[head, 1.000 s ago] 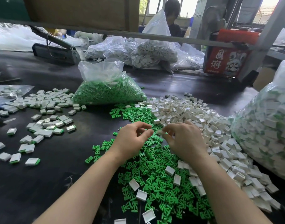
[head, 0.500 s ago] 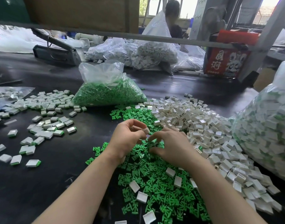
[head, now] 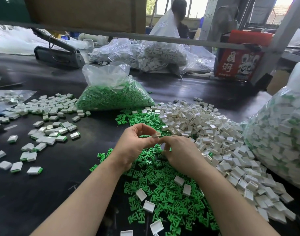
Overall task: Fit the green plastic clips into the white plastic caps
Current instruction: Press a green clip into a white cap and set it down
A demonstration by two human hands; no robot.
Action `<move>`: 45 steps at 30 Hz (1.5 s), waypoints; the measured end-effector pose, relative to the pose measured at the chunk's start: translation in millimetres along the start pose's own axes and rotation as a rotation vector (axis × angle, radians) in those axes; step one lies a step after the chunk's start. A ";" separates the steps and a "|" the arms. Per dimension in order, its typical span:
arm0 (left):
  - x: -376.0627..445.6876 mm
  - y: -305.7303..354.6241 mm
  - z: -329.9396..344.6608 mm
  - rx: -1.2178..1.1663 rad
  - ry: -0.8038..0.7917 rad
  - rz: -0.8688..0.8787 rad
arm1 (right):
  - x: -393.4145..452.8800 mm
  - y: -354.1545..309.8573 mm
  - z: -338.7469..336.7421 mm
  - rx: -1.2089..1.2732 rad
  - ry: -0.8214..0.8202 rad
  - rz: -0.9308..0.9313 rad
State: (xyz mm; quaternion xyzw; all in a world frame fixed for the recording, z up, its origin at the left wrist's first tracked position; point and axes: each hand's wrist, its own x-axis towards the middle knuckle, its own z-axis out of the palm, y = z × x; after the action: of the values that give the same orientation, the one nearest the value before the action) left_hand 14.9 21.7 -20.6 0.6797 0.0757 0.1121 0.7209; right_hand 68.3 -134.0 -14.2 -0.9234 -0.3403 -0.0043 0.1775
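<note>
1. Assembled caps (head: pixel 43 132), white with a green edge showing, are lying scattered over the left of the dark worktop (head: pixel 43 193), a few running off the left edge.
2. A clear bag of green clips (head: pixel 111 97) is sitting behind them, its open neck standing up.
3. Loose green clips (head: pixel 163 193) are spreading in a heap from the bag toward the near edge, with a few white caps lying on top; both forearms are crossing over this heap and hiding part of it.
4. The left hand (head: pixel 134 147) is hovering above the clips, its grip narrowed to a pinch of thumb and fingertips on one white cap (head: pixel 157 134).
5. The right hand (head: pixel 180 154) is just beside it, fingers curled; its grip is pinching something small and pale that is too blurred to name.
6. A pile of empty white caps (head: pixel 214 133) is lying right of the hands, touching the green heap.
7. A big clear bag of finished pieces (head: pixel 282 133) is standing at the far right, cut off by the frame.
8. Behind, more bags of white parts (head: pixel 154 55) and a red carton (head: pixel 239 63) are sitting beyond a grey bar.
</note>
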 end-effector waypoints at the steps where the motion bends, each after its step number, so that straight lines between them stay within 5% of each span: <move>1: -0.3 1.0 0.5 -0.023 -0.001 0.006 | 0.2 0.6 -0.3 -0.006 -0.005 -0.007; 11: 0.4 3.6 -0.7 -0.188 -0.035 -0.024 | 1.6 4.7 -2.5 0.156 0.014 0.062; 24: -0.8 6.6 -1.1 -0.251 0.001 -0.053 | -1.3 5.9 -20.1 1.283 0.147 0.188; 39: -2.6 6.8 2.3 -0.257 -0.008 -0.048 | -1.0 0.2 -20.2 1.442 0.156 0.207; 45: -4.0 6.0 5.1 -0.228 0.015 -0.038 | -0.1 -5.2 -15.6 1.443 0.300 0.220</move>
State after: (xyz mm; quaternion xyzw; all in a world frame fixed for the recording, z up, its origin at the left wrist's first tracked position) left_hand 12.0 16.0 -14.5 0.5911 0.0808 0.1112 0.7948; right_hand 66.7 -135.5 2.1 -0.5956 -0.1361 0.1121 0.7837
